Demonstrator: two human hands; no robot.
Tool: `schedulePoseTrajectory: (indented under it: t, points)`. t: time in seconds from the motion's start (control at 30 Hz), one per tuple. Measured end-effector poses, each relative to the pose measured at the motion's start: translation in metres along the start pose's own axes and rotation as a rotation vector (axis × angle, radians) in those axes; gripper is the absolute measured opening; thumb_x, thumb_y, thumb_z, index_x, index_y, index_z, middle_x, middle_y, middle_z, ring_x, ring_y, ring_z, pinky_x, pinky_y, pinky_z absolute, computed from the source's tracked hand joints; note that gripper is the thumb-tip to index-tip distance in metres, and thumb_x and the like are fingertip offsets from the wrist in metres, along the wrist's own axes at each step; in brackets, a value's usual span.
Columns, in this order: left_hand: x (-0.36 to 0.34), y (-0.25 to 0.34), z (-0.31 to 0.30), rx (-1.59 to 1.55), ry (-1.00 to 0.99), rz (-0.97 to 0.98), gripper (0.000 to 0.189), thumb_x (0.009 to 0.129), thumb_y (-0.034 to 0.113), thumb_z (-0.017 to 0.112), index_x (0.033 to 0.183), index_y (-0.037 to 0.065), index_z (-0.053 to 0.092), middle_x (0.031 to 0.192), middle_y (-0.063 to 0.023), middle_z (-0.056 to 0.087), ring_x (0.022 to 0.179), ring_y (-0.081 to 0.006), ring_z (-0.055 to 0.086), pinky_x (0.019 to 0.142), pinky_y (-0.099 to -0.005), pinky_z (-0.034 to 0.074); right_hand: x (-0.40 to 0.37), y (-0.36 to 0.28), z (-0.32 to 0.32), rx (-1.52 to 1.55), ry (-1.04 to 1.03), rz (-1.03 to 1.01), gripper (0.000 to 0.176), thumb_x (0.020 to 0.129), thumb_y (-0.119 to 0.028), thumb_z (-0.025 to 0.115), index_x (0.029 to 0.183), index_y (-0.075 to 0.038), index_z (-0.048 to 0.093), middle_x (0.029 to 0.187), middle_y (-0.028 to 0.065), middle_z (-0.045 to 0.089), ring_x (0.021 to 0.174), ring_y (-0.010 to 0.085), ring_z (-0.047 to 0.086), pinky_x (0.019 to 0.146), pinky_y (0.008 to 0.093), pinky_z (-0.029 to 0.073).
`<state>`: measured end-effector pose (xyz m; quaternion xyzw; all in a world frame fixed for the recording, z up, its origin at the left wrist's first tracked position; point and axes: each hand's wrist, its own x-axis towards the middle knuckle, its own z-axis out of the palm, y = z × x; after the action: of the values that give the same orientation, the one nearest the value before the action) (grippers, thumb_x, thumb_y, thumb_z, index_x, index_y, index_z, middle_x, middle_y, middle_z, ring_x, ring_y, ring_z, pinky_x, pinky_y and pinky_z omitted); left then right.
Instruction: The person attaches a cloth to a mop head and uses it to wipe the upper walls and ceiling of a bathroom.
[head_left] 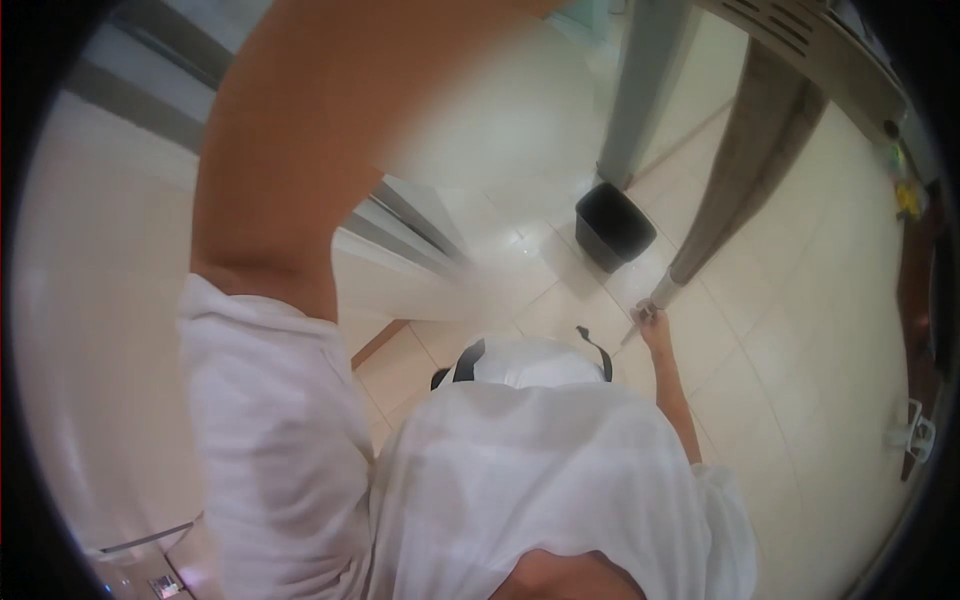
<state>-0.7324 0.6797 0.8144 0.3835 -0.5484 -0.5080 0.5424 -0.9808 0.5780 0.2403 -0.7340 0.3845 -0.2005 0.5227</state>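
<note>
My right hand (653,322) is low in front of me on the right, its fingers closed around a small slim object (630,336) that points down and to the left. What kind of object it is, I cannot tell. The hand is right by the lower, narrow end of a long grey-brown piece (745,160) that hangs or stands at upper right. My left arm (280,180) is raised large and close across the left of the view, and its hand lies outside the top edge.
A black bin (614,226) stands on the tiled floor (780,390) ahead of my right hand. A grey post (643,90) rises behind it. At upper right is a slotted beige panel (790,30). A white doorframe-like edge (400,270) runs beside my left arm.
</note>
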Motion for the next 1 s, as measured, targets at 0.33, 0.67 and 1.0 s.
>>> schedulePoseTrajectory:
  t: [0.33,0.67,1.0]
  points:
    - [-0.03,-0.105,-0.03,-0.184,0.084,-0.094,0.021,0.091,0.02,0.05,0.074,0.008,0.05,0.06,-0.0035,0.049,0.054,-0.0147,0.05,0.057,-0.03,0.047,-0.082,0.129,0.115,0.199,-0.133,0.055,0.005,0.08,-0.007,0.057,0.08,-0.006,0.052,0.07,-0.0007,0.051,0.066,0.0104,0.05,0.062,0.028,0.045]
    - [-0.084,-0.178,-0.067,-0.338,0.262,-0.234,0.04,0.086,0.033,0.061,0.059,0.013,0.039,0.057,-0.0021,0.043,0.055,-0.0178,0.045,0.057,-0.0298,0.039,-0.101,0.113,0.184,0.12,0.014,0.523,0.012,0.076,-0.008,0.064,0.079,0.0,0.056,0.069,0.0056,0.056,0.069,0.0138,0.057,0.062,0.027,0.048]
    - [-0.042,-0.083,-0.307,-0.472,0.262,-0.135,0.048,0.088,0.046,0.055,0.057,0.013,0.039,0.058,-0.0007,0.04,0.058,-0.0172,0.044,0.064,-0.0372,0.042,0.185,-0.059,0.278,0.097,-0.136,0.386,0.013,0.076,-0.009,0.065,0.077,-0.001,0.055,0.067,0.0049,0.055,0.066,0.0131,0.056,0.059,0.0264,0.046]
